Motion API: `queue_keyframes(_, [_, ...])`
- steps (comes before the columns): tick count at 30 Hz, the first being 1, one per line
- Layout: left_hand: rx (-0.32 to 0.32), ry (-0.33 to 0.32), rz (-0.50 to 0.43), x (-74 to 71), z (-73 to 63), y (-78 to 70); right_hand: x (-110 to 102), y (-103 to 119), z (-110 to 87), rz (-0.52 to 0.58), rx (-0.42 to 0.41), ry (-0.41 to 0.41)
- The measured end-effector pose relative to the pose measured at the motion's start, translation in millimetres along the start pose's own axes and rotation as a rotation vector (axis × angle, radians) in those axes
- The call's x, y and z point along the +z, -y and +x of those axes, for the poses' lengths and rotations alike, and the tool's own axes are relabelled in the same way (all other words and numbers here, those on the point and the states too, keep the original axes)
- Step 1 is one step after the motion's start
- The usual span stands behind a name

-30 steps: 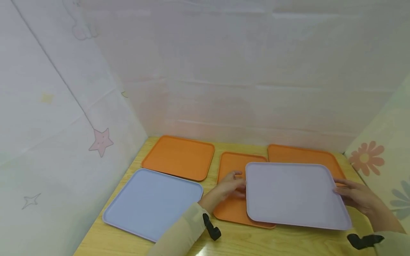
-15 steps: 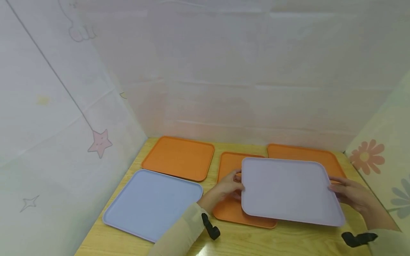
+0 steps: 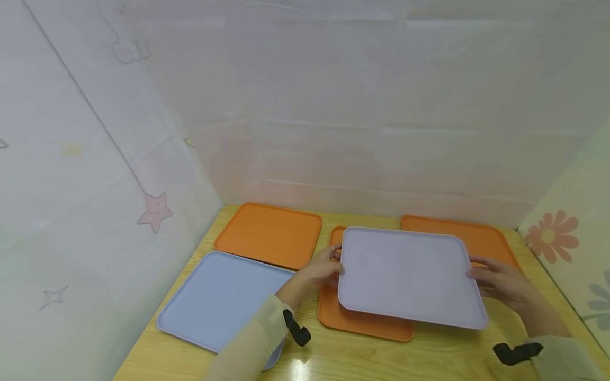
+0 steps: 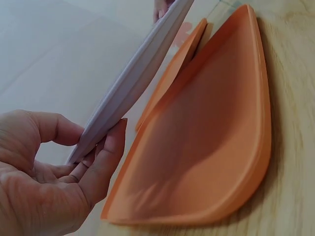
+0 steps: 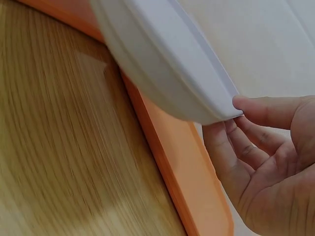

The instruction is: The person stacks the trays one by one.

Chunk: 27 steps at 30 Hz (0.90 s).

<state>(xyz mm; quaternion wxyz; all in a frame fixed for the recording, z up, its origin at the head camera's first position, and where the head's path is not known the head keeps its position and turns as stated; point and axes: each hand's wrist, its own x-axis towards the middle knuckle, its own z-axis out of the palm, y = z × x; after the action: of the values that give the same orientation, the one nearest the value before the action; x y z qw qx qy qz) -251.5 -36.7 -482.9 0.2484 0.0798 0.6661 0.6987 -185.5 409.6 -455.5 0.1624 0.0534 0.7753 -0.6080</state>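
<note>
A pale lavender tray (image 3: 410, 278) hangs raised above the table, tilted, with its front edge low. My left hand (image 3: 319, 270) pinches its left rim, thumb on top and fingers beneath, as the left wrist view shows. At the opposite rim my right hand (image 5: 268, 142) grips the tray between thumb and fingers. Below the lavender tray lies a middle orange tray (image 4: 206, 132), partly covered by it in the head view. Behind it, at the back right, is another orange tray (image 3: 486, 241), its front part hidden.
On the left of the wooden table (image 3: 362, 360) lies a blue tray (image 3: 224, 296), partly behind my left sleeve. An orange tray (image 3: 269, 235) sits at the back left, close against the blue one. Printed cloth walls (image 3: 381, 116) enclose the back and both sides.
Both hands have carried the lavender tray leftward and slightly up, so it overlaps more of the middle orange tray. The other trays stay where they were; the view shifts a little.
</note>
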Motion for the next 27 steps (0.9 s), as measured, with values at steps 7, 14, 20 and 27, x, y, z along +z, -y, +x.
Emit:
queue_keyframes(7, [-0.01, -0.022, 0.065, -25.8, -6.5, -1.6, 23, 10, 11.3, -0.02, -0.001, 0.004])
queue_keyframes(14, [-0.016, -0.035, 0.113, -47.6, -15.4, -4.4, 43, 19, 20.1, -0.067, 0.01, 0.024])
queue_keyframes(20, [-0.01, -0.05, 0.137, -62.9, -16.9, -4.4, 56, 23, 26.4, -0.064, 0.011, 0.033])
queue_keyframes(27, [-0.016, -0.066, 0.157, -74.9, -20.7, -5.9, 64, 26, 32.6, -0.037, 0.015, 0.062])
